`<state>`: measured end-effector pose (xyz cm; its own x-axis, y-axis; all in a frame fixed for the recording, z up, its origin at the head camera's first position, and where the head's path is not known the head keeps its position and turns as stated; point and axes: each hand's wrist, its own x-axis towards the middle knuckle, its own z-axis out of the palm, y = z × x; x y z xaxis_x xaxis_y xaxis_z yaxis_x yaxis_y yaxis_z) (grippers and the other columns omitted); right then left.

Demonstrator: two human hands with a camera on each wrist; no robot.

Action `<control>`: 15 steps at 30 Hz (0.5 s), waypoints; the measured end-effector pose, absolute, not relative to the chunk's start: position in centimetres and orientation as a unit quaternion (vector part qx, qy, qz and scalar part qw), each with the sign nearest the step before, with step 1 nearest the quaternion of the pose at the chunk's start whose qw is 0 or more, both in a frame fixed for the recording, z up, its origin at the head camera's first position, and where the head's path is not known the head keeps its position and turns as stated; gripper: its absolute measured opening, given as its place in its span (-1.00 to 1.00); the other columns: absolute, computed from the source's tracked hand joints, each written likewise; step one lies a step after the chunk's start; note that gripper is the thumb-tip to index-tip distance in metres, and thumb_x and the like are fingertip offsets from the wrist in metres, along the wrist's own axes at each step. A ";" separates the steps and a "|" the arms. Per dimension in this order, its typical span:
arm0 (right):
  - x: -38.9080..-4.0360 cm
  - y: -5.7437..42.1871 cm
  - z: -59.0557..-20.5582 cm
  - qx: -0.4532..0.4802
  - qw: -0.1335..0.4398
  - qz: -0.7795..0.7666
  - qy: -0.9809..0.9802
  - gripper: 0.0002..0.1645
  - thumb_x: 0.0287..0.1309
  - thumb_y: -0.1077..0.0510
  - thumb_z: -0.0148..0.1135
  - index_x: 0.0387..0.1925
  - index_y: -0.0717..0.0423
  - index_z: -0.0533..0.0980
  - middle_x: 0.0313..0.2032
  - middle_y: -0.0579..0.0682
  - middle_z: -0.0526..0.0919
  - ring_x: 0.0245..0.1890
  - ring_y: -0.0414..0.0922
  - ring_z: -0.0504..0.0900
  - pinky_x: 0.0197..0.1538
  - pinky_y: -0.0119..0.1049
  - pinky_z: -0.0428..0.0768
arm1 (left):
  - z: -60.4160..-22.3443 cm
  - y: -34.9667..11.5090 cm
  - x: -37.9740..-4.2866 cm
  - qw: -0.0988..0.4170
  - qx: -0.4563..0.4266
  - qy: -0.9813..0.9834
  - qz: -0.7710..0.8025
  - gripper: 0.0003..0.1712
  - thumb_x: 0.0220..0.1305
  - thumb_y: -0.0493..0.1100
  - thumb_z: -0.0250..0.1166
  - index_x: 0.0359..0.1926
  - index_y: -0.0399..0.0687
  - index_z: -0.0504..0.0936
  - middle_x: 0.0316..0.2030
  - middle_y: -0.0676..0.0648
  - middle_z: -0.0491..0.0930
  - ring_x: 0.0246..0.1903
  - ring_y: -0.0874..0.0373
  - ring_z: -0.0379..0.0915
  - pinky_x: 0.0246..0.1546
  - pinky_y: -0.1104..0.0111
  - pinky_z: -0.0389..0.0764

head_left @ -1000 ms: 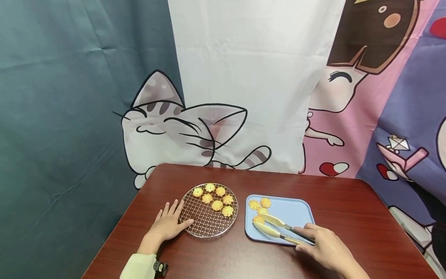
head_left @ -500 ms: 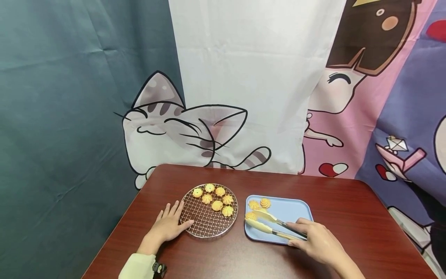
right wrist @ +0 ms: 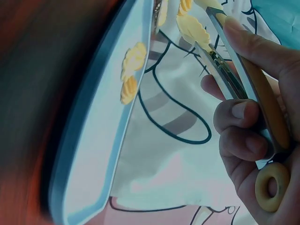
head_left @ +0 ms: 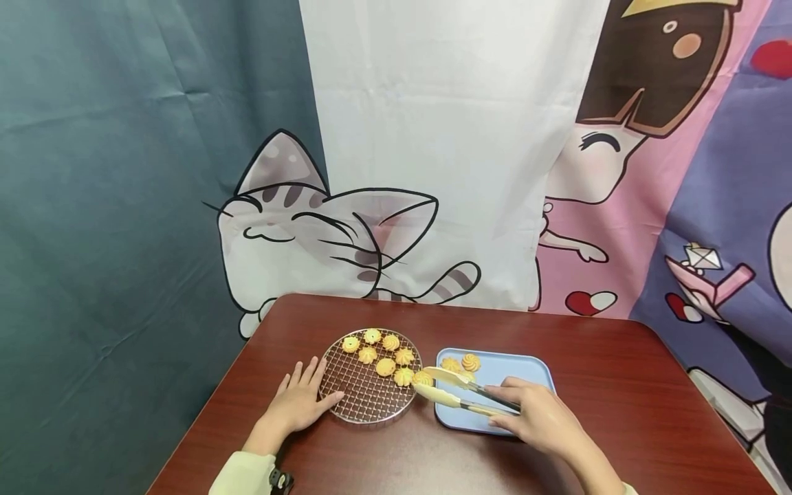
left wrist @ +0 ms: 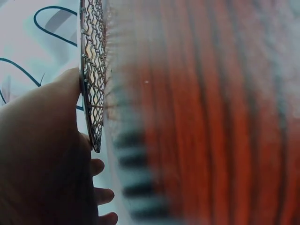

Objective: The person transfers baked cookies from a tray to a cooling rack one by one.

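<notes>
Seven cookies (head_left: 385,367) lie on the round wire rack (head_left: 359,388), most of them toward its far and right side, while three cookies (head_left: 471,362) are left at the far left corner of the blue tray (head_left: 526,366). One more cookie (head_left: 422,379) is between the tips of the tongs (head_left: 441,396), just beside the right rim of the rack, so I judge that the larger part of the moving is done; the near half of the mesh has no cookie on it. My right hand (head_left: 541,416) has its fingers and thumb closed around the tongs, whose ring shows near my palm in the right wrist view. My left hand (head_left: 293,405) holds nothing: its fingers are spread out on the table, and the thumb reaches to the edge of the rack. The table (head_left: 396,457) is reddish brown and shiny, with rounded far corners. Behind it hangs a cloth backdrop (head_left: 458,137), teal at the left, white in the middle, then pink and purple, printed with a smiling cat (head_left: 278,237) and a cartoon figure (head_left: 656,75). My left sleeve (head_left: 238,474) is pale green.
</notes>
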<state>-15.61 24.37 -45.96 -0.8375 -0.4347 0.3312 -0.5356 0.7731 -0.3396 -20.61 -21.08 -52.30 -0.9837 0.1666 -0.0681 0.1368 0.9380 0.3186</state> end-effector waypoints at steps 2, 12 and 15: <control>-15.9 24.0 -46.0 0.267 0.118 0.216 -0.932 -0.46 -0.07 -0.02 0.62 0.04 -0.15 0.74 -0.34 -0.45 0.50 -0.39 -0.39 0.43 -0.38 -0.45 0.43 | -52.2 -21.0 -20.6 0.041 0.078 0.984 0.153 0.05 0.40 0.43 0.05 0.58 -0.22 0.09 0.56 -0.32 0.02 0.51 -0.44 -0.17 0.44 -0.31 -0.08; -17.4 22.2 -45.8 0.309 0.129 0.227 -0.914 -0.46 -0.08 0.01 0.63 0.03 -0.05 0.74 -0.34 -0.36 0.58 -0.46 -0.37 0.43 -0.42 -0.45 0.42 | -52.2 -21.0 -20.3 0.039 0.070 0.987 0.139 0.05 0.39 0.45 0.04 0.58 -0.18 0.10 0.56 -0.30 0.02 0.52 -0.42 -0.16 0.44 -0.30 -0.06; -17.7 21.8 -45.7 0.312 0.123 0.226 -0.915 -0.46 -0.06 0.01 0.62 0.04 -0.06 0.74 -0.30 -0.30 0.63 -0.43 -0.37 0.45 -0.40 -0.42 0.46 | -52.2 -21.0 -20.2 0.038 0.069 0.987 0.137 0.05 0.39 0.46 0.03 0.58 -0.17 0.10 0.56 -0.30 0.03 0.52 -0.42 -0.15 0.44 -0.30 -0.05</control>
